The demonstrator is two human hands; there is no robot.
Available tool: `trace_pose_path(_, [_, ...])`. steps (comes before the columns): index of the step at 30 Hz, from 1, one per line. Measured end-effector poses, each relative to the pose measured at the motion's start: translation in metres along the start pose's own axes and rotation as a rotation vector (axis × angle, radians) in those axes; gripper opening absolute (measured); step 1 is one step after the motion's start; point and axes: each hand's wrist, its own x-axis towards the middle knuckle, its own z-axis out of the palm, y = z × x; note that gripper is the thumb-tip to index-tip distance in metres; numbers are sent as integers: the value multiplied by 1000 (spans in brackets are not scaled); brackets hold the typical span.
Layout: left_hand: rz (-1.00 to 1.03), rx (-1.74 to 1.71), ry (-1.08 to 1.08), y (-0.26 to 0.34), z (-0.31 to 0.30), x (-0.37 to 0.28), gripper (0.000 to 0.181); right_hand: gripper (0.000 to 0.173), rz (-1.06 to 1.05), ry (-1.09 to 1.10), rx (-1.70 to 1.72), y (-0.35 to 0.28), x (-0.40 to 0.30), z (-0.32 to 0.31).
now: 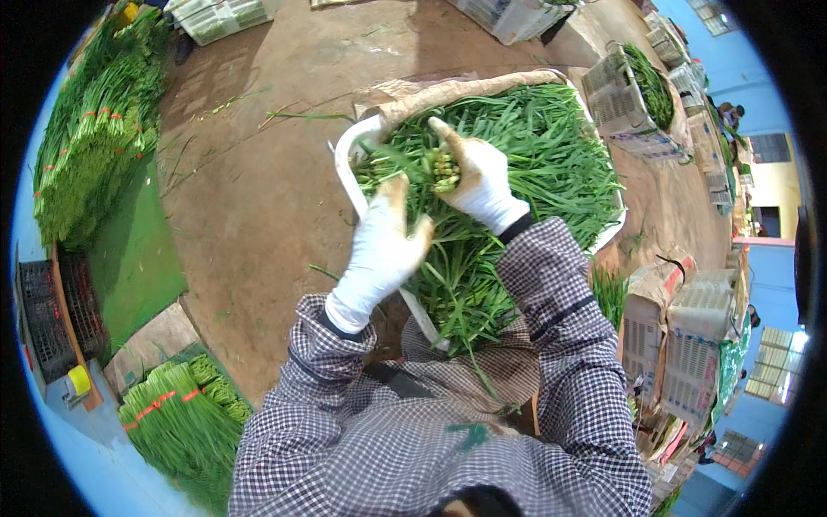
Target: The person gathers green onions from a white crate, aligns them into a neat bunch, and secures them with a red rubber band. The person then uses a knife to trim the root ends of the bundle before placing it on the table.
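A white plastic crate [618, 223], lined with brown paper, stands before me, heaped with long green leafy stalks [549, 142]. My right hand [475, 174], in a white glove stained at the fingers, grips a bunch of green stalks [446, 171] with the cut ends towards the camera. Just left of it, my gloved left hand [387, 239] is over the crate's left side, fingers apart and slightly blurred; nothing shows between them. Loose stalks lie under both hands and hang over the near side onto my checked apron.
Bundled greens with red bands [97, 142] are piled at the upper left, and more bundles [171, 407] lie at the lower left. A yellow tape roll [79, 380] is near them. Filled crates [620, 97] stand to the right and stacked crates [691, 342] at the lower right. Distant people are at the right.
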Motion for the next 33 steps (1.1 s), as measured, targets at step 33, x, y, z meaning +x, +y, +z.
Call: trace_pose_path(33, [460, -682, 399, 123, 109, 88, 40, 112, 381, 396, 513, 27, -49, -136])
